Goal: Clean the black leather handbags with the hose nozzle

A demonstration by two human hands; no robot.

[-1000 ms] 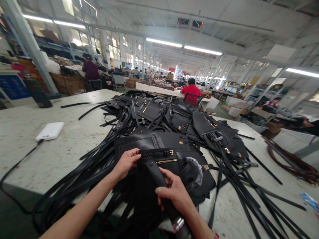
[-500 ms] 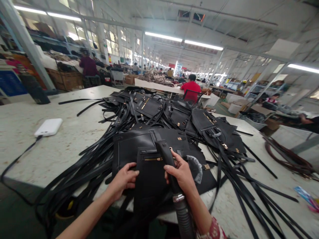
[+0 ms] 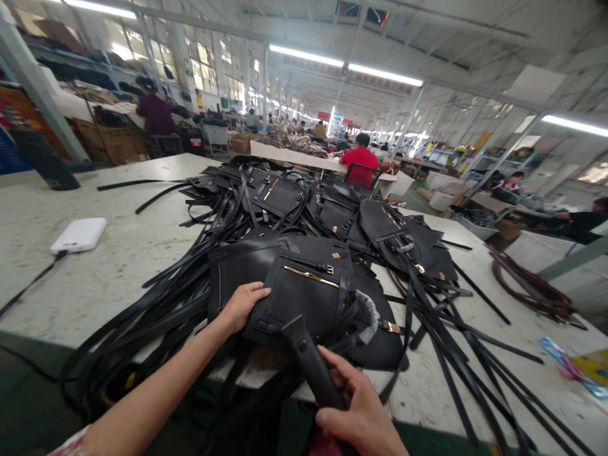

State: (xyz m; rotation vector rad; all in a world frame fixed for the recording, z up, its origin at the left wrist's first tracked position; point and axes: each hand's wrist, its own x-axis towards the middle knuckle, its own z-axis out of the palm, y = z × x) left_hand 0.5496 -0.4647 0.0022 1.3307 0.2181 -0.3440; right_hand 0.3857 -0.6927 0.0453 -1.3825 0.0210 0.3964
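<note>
A black leather bag piece (image 3: 304,297) with a gold zipper lies at the near edge of the table, on top of other black pieces. My left hand (image 3: 243,305) grips its left edge, thumb on top and the other fingers partly hidden. My right hand (image 3: 354,399) is wrapped round a black nozzle (image 3: 308,361), whose flat tip points up and left over the bag's lower edge. A handle wrapped in clear plastic (image 3: 368,316) rests right of the zipper.
More black bags (image 3: 280,193) with long straps cover the table's middle. A white device (image 3: 80,235) with a cable lies left, a dark cylinder (image 3: 45,158) behind it. Brown straps (image 3: 532,288) and a colourful packet (image 3: 565,364) are at right. A person in red (image 3: 361,166) sits beyond.
The nozzle and my right hand have moved down toward me. My left hand has shifted up, and the bag piece is turned, its zipper now higher and slanting. The view has shifted slightly.
</note>
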